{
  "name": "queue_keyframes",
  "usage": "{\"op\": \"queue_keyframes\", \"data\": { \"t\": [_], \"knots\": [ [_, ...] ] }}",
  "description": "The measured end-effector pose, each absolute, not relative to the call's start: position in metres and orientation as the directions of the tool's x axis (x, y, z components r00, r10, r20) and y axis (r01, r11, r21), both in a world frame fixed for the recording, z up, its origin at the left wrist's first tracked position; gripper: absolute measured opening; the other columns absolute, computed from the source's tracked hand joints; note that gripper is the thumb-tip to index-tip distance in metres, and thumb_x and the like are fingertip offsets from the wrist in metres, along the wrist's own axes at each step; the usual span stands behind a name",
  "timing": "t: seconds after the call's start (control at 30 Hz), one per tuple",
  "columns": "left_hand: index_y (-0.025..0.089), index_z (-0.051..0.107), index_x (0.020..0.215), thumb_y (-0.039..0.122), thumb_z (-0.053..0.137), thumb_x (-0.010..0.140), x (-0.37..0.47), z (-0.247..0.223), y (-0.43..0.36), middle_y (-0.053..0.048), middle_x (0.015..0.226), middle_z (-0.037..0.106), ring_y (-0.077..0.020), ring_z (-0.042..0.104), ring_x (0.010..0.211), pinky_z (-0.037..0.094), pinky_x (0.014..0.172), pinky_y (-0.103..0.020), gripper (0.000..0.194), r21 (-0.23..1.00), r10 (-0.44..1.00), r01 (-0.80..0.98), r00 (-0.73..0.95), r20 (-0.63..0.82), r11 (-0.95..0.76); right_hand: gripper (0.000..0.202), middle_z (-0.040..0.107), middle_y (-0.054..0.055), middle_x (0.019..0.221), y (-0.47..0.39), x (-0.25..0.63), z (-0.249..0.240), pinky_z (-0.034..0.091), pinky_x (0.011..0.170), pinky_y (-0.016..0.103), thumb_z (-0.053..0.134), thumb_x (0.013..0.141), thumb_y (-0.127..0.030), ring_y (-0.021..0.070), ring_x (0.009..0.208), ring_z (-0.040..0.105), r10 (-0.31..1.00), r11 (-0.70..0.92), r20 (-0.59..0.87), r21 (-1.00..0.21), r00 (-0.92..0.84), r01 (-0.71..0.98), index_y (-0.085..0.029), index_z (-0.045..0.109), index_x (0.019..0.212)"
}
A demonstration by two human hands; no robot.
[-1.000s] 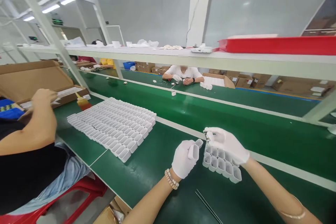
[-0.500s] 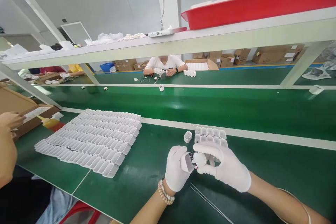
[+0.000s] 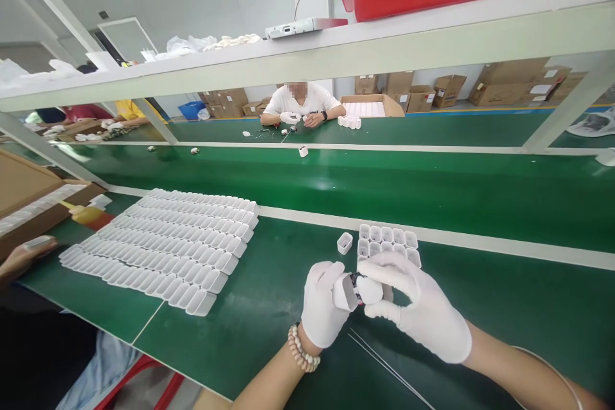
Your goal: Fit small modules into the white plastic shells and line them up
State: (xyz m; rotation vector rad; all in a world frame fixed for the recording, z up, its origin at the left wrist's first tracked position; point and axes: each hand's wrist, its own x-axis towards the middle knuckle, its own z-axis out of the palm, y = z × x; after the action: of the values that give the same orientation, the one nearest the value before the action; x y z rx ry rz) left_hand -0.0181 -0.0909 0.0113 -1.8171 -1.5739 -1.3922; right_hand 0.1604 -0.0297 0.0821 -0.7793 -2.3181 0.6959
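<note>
In a white glove, my left hand point(image 3: 321, 311) is closed around a white plastic cup-shaped housing point(image 3: 343, 293), its mouth turned to the right. My right hand point(image 3: 425, 307), also gloved, pinches a white rounded part point(image 3: 369, 291) with thumb and fingers. Small dark electronic pieces point(image 3: 356, 288) show between the part and the housing's mouth; how far they sit inside is hidden. Below my hands lies a pair of thin metal tweezers point(image 3: 390, 369). Just beyond them stand one loose white cup point(image 3: 344, 243) and a block of similar cups point(image 3: 387, 236), partly covered by my right hand.
Rows of white cups point(image 3: 168, 243) cover the table to the left. Beside them are a squeeze bottle point(image 3: 89, 214), a cardboard box point(image 3: 91, 198) and a co-worker's hand point(image 3: 36, 250) with a white piece. Opposite sits another person point(image 3: 300, 102). A shelf point(image 3: 307, 57) crosses above.
The co-worker's hand at the left has come down from beside the box and now holds a white piece. The view has shifted slightly. My hands keep almost the same hold.
</note>
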Motion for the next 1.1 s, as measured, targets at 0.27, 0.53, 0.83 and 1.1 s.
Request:
{"op": "queue_keyframes", "data": {
  "t": [0.27, 0.53, 0.83, 1.1],
  "knots": [
    [0.018, 0.052, 0.113, 0.025, 0.062, 0.08, -0.0165, 0.011, -0.0913, -0.008, 0.092, 0.061, -0.0214, 0.064, 0.078, 0.058, 0.066, -0.035, 0.036, 0.302, 0.534, 0.891, -0.083, 0.842, -0.338, 0.044, 0.071, 0.003, 0.098, -0.0311, 0.1643, 0.0743, 0.062, 0.073, 0.032, 0.083, 0.066, -0.028, 0.0231, 0.084, 0.071, 0.57, 0.8, 0.545, -0.538, -0.615, 0.265, -0.028, 0.068, 0.107],
    [0.019, 0.052, 0.113, 0.023, 0.065, 0.076, -0.0163, 0.0137, -0.0927, -0.007, 0.092, 0.061, -0.0214, 0.065, 0.079, 0.058, 0.067, -0.035, 0.04, 0.318, 0.552, 0.89, -0.092, 0.829, -0.328, 0.021, 0.069, 0.005, 0.094, -0.0302, 0.1615, 0.0813, 0.06, 0.074, 0.03, 0.067, 0.084, -0.039, 0.0193, 0.078, 0.07, 0.509, 0.835, 0.613, -0.522, -0.604, 0.174, -0.025, 0.065, 0.1],
    [0.019, 0.05, 0.114, 0.021, 0.064, 0.075, -0.0149, 0.0155, -0.0928, -0.007, 0.093, 0.06, -0.0212, 0.064, 0.08, 0.058, 0.068, -0.034, 0.042, 0.32, 0.566, 0.887, -0.083, 0.82, -0.333, 0.015, 0.069, 0.006, 0.092, -0.03, 0.1621, 0.0789, 0.061, 0.073, 0.033, 0.064, 0.086, -0.036, 0.0208, 0.077, 0.069, 0.476, 0.867, 0.595, -0.442, -0.648, 0.231, -0.024, 0.068, 0.094],
    [0.019, 0.051, 0.114, 0.019, 0.064, 0.073, -0.0121, 0.0179, -0.0928, -0.007, 0.091, 0.061, -0.0215, 0.063, 0.079, 0.057, 0.067, -0.034, 0.042, 0.341, 0.581, 0.877, -0.091, 0.809, -0.339, 0.024, 0.069, 0.006, 0.093, -0.0288, 0.1618, 0.0761, 0.061, 0.069, 0.031, 0.061, 0.087, -0.044, 0.0207, 0.077, 0.07, 0.472, 0.871, 0.625, -0.441, -0.622, 0.217, -0.024, 0.067, 0.098]
  ]
}}
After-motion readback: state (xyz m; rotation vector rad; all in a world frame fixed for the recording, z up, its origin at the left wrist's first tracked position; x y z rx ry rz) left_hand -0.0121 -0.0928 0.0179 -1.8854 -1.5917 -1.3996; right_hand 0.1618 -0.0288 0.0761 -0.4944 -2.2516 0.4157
